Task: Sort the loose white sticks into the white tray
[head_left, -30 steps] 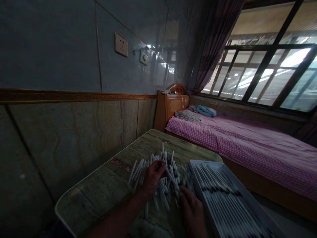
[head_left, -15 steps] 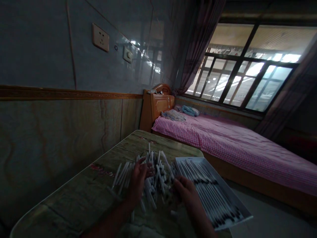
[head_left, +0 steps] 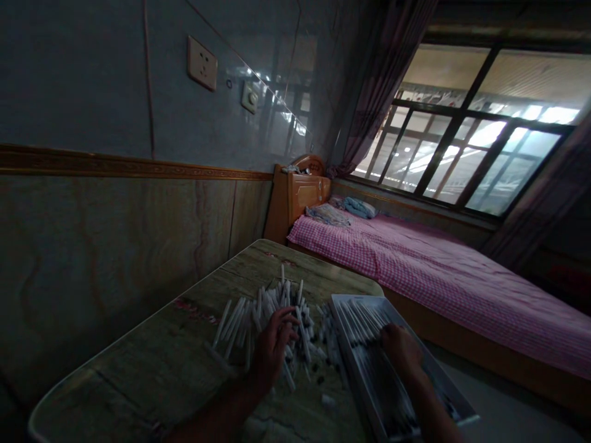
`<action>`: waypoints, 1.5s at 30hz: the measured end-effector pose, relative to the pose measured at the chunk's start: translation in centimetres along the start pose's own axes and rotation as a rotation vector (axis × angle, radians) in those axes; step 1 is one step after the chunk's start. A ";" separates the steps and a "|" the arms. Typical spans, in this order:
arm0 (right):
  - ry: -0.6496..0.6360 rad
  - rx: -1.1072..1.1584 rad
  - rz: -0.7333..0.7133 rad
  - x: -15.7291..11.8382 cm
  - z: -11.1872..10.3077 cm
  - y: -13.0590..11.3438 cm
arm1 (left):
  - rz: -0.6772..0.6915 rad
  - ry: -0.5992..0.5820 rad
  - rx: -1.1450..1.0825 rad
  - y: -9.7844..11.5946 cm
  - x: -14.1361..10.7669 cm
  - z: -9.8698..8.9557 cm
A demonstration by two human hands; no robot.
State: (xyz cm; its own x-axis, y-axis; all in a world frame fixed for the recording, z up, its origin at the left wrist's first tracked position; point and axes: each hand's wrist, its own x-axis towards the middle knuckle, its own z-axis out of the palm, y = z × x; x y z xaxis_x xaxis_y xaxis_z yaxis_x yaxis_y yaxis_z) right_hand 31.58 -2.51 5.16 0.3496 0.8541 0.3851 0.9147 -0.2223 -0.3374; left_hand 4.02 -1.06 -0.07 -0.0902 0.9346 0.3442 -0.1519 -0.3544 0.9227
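Observation:
A loose heap of white sticks lies crossed and tangled on the worn, wood-patterned table. My left hand rests on the near side of that heap, its fingers apart over the sticks. To the right stands a white tray holding long white sticks in neat parallel rows. My right hand lies on those rows, and what its fingers hold is hidden. A few stray sticks lie near the tray's edge.
A bed with a pink gingham sheet runs along the right, with a wooden headboard at its far end. Tiled wall with sockets stands left of the table. A curtained window lies beyond. Floor shows below the tray's right side.
My right hand has moved from the tray's near edge onto the rows of sticks inside it. My left hand has shifted slightly over the heap. The view swung left after the oldest frame.

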 end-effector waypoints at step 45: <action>-0.275 0.767 -0.198 -10.0 6.6 -11.4 | -0.273 -0.104 -0.270 1.1 0.9 1.0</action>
State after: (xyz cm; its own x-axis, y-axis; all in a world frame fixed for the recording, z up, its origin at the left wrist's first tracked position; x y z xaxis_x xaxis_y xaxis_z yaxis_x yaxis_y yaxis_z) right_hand 16.35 -5.41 -0.54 0.0444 0.9501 0.3086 0.5275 0.2400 -0.8149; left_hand 4.72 -0.62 1.45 0.0872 0.9888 0.1215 -0.4114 -0.0754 0.9083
